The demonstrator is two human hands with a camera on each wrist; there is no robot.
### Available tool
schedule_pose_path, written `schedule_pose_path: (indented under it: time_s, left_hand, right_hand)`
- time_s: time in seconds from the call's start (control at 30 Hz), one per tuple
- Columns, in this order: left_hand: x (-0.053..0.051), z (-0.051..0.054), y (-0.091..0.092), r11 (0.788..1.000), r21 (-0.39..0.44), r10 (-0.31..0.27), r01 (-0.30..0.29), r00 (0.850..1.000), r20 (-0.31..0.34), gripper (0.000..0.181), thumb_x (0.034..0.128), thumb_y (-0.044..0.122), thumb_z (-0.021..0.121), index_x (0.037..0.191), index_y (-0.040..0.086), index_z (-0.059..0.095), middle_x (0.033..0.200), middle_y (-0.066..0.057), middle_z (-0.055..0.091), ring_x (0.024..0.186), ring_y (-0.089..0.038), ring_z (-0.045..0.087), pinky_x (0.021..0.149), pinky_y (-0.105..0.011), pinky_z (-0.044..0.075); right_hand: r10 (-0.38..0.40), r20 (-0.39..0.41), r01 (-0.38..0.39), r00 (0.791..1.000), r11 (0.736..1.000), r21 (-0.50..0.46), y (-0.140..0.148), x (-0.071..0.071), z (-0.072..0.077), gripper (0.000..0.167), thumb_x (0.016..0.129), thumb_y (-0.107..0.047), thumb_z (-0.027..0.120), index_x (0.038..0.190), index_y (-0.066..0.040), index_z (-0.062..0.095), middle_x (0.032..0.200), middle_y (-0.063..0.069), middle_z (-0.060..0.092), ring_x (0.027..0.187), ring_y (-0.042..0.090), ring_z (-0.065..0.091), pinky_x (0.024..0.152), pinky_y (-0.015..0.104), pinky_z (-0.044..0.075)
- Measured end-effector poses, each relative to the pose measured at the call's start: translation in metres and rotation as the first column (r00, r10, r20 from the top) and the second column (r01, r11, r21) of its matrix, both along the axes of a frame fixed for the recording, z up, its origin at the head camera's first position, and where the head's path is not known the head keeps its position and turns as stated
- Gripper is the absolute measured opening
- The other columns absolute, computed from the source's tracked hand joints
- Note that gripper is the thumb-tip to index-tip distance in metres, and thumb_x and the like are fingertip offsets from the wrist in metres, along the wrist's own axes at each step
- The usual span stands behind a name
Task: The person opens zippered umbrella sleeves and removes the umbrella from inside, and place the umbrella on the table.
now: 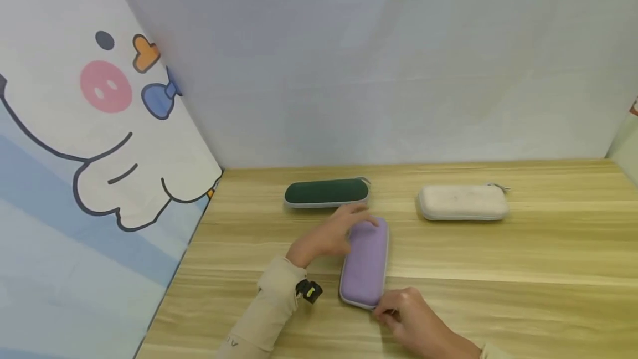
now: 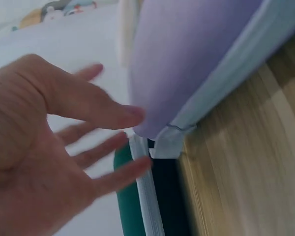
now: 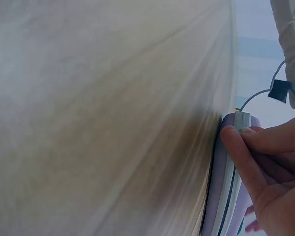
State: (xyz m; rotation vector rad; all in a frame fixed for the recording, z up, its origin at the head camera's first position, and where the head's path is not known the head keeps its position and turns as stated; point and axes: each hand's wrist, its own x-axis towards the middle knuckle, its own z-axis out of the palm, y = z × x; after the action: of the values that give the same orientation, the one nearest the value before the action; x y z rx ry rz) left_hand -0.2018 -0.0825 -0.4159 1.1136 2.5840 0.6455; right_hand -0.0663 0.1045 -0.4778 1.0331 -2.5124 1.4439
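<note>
A purple zipped case (image 1: pixel 366 265) lies lengthwise on the table, its zipper edge also visible in the right wrist view. My left hand (image 1: pixel 331 235) is over its far left side, fingers spread and loosely bent; in the left wrist view the thumb of this hand (image 2: pixel 54 142) is at the purple case (image 2: pixel 187 54), though contact is unclear. At the near right corner, my right hand (image 1: pixel 416 323) pinches the zipper end between thumb and forefinger; the right wrist view shows this hand (image 3: pixel 275 167) on the case (image 3: pixel 228 187). The pull itself is mostly hidden by the fingertips.
A dark green case (image 1: pixel 326 191) lies just beyond the left hand. Farther right is a cream case (image 1: pixel 463 202). Behind the wooden table (image 1: pixel 548 259) stands a pale wall (image 1: pixel 399 60), with a cartoon-printed panel (image 1: pixel 60 126) at the left.
</note>
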Motion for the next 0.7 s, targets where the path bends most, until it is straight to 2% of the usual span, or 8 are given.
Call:
schedule_pose_path:
  time_s: [0.07,0.17,0.3,0.4,0.53,0.7]
  left_hand:
    - [-0.007,-0.003,0.004,0.997,-0.020,-0.075,0.075,0.997,-0.003,0.083,0.0639,-0.025,0.054,0.132,0.023,0.054,0.152,-0.010,0.025,0.139,-0.032,0.022,0.089,-0.031,0.041]
    - [-0.018,-0.006,0.011,0.985,-0.084,-0.150,0.153,0.988,0.036,0.087,0.0647,-0.026,0.054,0.137,0.023,0.051,0.154,-0.008,0.023,0.140,-0.031,0.020,0.084,-0.025,0.042]
    - [-0.025,-0.005,0.019,0.965,-0.197,-0.148,0.173,0.980,0.136,0.086,0.0688,-0.024,0.054,0.139,0.025,0.049,0.153,-0.004,0.027,0.140,-0.025,0.022,0.074,-0.020,0.041]
    - [-0.028,-0.005,0.019,0.960,-0.230,-0.127,0.159,0.980,0.151,0.085,0.0692,-0.022,0.055,0.138,0.027,0.051,0.151,-0.002,0.032,0.139,-0.020,0.025,0.087,-0.021,0.040]
    - [-0.032,-0.009,0.012,0.964,-0.203,-0.148,0.172,0.981,0.129,0.082,0.0679,-0.021,0.055,0.136,0.024,0.052,0.148,-0.001,0.038,0.137,-0.018,0.030,0.105,-0.027,0.029]
    - [-0.035,-0.013,-0.001,0.973,-0.143,-0.160,0.183,0.974,0.159,0.085,0.0636,-0.019,0.056,0.138,0.020,0.049,0.147,-0.004,0.038,0.135,-0.020,0.032,0.109,-0.031,0.025]
  right_hand:
    - [0.011,0.003,-0.011,1.000,1.000,0.006,0.002,-0.001,0.001,0.017,0.074,0.013,0.070,0.077,-0.003,0.073,0.077,0.004,0.070,0.067,0.003,0.062,0.056,0.015,0.049]
    - [0.019,-0.004,-0.019,1.000,1.000,0.013,0.004,-0.002,0.001,0.017,0.074,0.013,0.071,0.077,-0.004,0.073,0.077,0.004,0.070,0.067,0.003,0.062,0.056,0.015,0.050]
    - [0.020,-0.037,-0.019,0.999,1.000,0.009,0.006,-0.003,0.000,0.018,0.072,0.014,0.071,0.076,-0.004,0.073,0.076,0.003,0.070,0.067,0.002,0.061,0.057,0.013,0.049]
    - [0.013,-0.077,-0.012,0.997,1.000,0.012,0.008,-0.003,0.000,0.020,0.069,0.015,0.072,0.074,-0.004,0.073,0.074,0.002,0.069,0.067,0.001,0.061,0.057,0.011,0.048]
    - [0.000,-0.087,0.002,0.996,1.000,0.028,0.014,-0.004,0.001,0.021,0.068,0.015,0.072,0.073,-0.005,0.072,0.074,0.000,0.069,0.067,0.000,0.060,0.058,0.011,0.047]
    - [-0.026,-0.066,0.028,0.997,0.999,0.041,0.025,-0.004,0.003,0.020,0.068,0.013,0.073,0.073,-0.007,0.072,0.074,-0.001,0.069,0.066,0.001,0.060,0.057,0.013,0.048]
